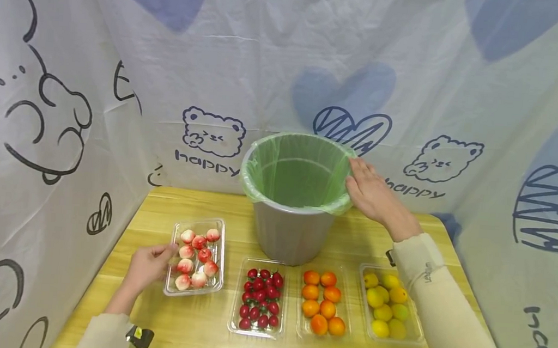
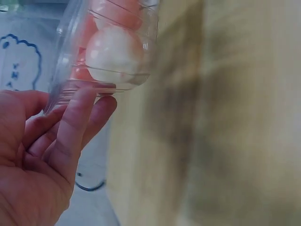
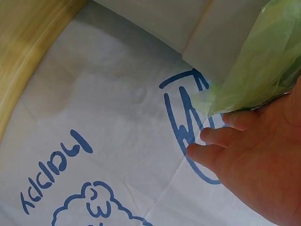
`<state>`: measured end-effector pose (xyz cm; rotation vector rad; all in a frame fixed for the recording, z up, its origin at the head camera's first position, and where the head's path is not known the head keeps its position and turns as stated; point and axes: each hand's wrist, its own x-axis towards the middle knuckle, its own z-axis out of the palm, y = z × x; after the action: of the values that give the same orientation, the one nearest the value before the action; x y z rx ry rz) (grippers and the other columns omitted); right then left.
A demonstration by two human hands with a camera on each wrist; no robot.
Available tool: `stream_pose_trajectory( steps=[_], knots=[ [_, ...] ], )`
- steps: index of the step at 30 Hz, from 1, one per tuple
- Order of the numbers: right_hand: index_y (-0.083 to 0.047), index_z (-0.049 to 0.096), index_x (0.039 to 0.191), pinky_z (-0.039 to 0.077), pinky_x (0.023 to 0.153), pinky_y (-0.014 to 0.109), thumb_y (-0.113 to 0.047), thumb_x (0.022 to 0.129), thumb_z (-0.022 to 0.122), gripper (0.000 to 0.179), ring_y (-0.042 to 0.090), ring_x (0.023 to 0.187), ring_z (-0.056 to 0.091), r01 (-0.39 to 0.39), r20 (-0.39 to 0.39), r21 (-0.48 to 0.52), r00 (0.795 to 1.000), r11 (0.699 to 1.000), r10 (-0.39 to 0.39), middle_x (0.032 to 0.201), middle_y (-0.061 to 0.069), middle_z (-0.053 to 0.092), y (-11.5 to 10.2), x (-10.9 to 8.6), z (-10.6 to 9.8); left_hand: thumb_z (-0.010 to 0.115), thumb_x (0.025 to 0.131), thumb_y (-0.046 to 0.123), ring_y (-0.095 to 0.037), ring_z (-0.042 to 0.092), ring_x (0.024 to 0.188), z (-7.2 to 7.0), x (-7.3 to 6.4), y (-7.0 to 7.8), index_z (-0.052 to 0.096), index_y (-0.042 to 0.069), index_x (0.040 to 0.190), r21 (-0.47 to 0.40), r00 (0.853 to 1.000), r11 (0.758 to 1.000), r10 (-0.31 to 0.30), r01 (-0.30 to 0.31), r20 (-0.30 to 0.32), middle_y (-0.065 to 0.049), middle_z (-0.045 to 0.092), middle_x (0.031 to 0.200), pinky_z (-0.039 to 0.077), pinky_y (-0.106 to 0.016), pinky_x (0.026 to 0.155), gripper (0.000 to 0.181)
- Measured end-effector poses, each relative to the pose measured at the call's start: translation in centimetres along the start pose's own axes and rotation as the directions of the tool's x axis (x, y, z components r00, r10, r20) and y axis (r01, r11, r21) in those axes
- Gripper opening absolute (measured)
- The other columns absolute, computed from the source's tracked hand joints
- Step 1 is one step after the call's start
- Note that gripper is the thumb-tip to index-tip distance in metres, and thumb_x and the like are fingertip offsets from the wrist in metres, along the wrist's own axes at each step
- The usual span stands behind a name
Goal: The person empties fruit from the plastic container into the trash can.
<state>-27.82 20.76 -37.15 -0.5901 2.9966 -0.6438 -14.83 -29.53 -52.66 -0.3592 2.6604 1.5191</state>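
Note:
My left hand (image 1: 147, 266) grips the left edge of a clear plastic box (image 1: 221, 257) of small red-and-white peaches (image 1: 205, 255). In the left wrist view the thumb and fingers pinch the rim, and the box (image 2: 70, 87) looks raised off the tabletop. A grey bin (image 1: 291, 235) lined with a green plastic bag (image 1: 252, 185) stands at the table's back. Against the right side of its rim lies my right hand (image 1: 373, 191), with fingers extended over the bag's folded edge. The right wrist view shows those fingers beside the green bag (image 3: 254, 61).
In front of the bin on the wooden table (image 1: 187, 336) stand clear boxes of dark red cherry tomatoes (image 1: 260, 298), orange fruits (image 1: 320, 303) and yellow-green fruits (image 1: 384, 305). A white printed cloth (image 1: 249, 57) hangs behind and along both sides.

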Motion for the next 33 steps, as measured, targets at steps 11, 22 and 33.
stream_pose_trajectory(
  steps=[11, 22, 33],
  knots=[
    [0.0, 0.009, 0.168, 0.009, 0.134, 0.063, -0.035, 0.113, 0.02, 0.066, 0.049, 0.162, 0.008, -0.018, 0.003, 0.003, 1.0, 1.0, 0.018, 0.175, 0.025, 0.008, 0.1, -0.2, -0.1, 0.056, 0.109, 0.041, -0.02, 0.08, 0.087, -2.3, 2.2, 5.6, 0.063, -0.004, 0.141, -0.022, 0.996, 0.995, 0.093, -0.093, -0.009, -0.029, 0.066, 0.136, 0.067, -0.032, 0.063, 0.056],
    [-0.001, 0.008, 0.168, 0.005, 0.134, 0.063, -0.036, 0.113, 0.019, 0.066, 0.049, 0.162, 0.005, -0.028, 0.019, 0.004, 0.999, 1.0, 0.028, 0.176, 0.024, 0.006, 0.2, -0.1, -0.2, 0.052, 0.109, 0.044, -0.013, 0.078, 0.082, -4.6, 3.6, 9.8, 0.06, -0.009, 0.142, 0.0, 0.986, 0.986, 0.166, -0.166, -0.026, -0.035, 0.062, 0.139, 0.068, -0.032, 0.065, 0.062],
    [0.0, 0.009, 0.168, 0.006, 0.134, 0.062, -0.035, 0.113, 0.019, 0.066, 0.049, 0.162, 0.006, -0.023, 0.009, 0.009, 1.0, 1.0, 0.023, 0.176, 0.024, 0.007, 0.2, -0.1, -0.1, 0.052, 0.109, 0.045, -0.005, 0.073, 0.077, -5.8, 3.9, 13.3, 0.062, -0.005, 0.142, 0.045, 0.979, 0.979, 0.2, -0.198, -0.042, -0.032, 0.063, 0.139, 0.066, -0.028, 0.063, 0.061]
  ],
)
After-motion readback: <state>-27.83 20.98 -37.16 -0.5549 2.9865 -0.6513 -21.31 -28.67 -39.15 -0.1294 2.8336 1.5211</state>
